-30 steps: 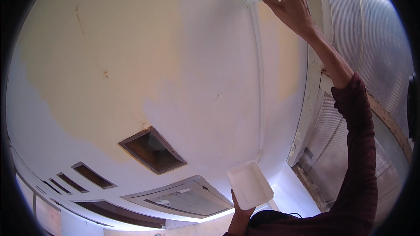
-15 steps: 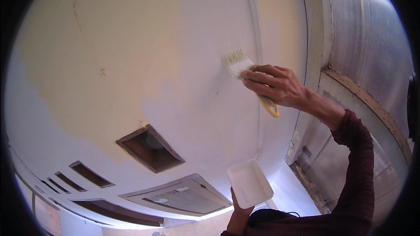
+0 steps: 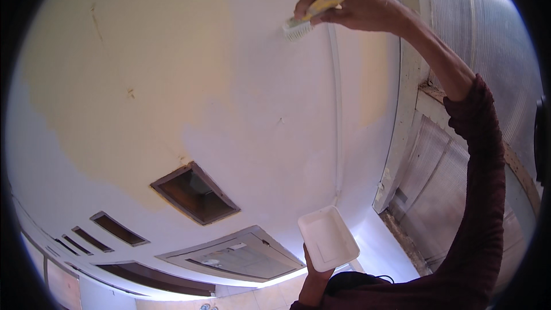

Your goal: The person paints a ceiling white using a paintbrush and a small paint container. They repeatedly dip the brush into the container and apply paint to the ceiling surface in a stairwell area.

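Note:
My right hand (image 3: pixel 359 3) is raised high and closed on a flat paintbrush (image 3: pixel 327 2) with a yellow handle. Its bristles, coated in white, point downward against or very near the wall (image 3: pixel 270 155); I cannot tell whether they touch. Pale white paint covers much of this wall, while patches of cream yellow show at the left and right. Lower down, my left hand (image 3: pixel 314 278) supports a shallow white rectangular tray (image 3: pixel 327 235) from beneath. Most of its fingers are hidden by the tray. The tray's inside looks white; how much paint it holds cannot be made out.
A brown-framed opening (image 3: pixel 195 195) breaks the wall left of the tray, with a grey-framed window (image 3: pixel 235 255) below. A thin raised strip (image 3: pixel 337 109) runs up the wall. To the right stand a pale post (image 3: pixel 402 138) and corrugated translucent sheeting (image 3: pixel 476 28).
My right hand has swept upward with the paintbrush and turned over, so the bristles now point down instead of up. The left hand and tray stay nearly still.

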A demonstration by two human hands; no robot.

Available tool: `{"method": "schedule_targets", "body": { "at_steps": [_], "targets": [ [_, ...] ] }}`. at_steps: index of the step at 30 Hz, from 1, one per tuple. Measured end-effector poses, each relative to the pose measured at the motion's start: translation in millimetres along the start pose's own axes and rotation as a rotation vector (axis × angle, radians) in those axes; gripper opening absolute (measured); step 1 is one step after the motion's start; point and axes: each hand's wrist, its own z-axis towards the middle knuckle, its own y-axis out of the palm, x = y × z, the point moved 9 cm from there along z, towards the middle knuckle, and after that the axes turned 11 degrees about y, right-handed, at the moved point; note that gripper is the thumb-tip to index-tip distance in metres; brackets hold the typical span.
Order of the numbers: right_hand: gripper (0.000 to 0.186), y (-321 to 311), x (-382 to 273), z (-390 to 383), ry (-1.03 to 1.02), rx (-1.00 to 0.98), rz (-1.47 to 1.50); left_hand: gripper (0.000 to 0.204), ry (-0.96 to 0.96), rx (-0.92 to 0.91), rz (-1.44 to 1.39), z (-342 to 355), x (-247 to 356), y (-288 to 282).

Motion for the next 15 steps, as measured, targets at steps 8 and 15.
{"method": "schedule_targets", "body": {
  "at_steps": [8,15],
  "targets": [
    [0.021,-78,-23,23,-0.403,0.492,0.094,0.057,0.007,0.005,0.09,9,-1,0],
    [0.032,52,-2,-92,-0.245,0.474,-0.169,0.057,0.066,0.043,0.113,2,8,-1]
  ]
}}
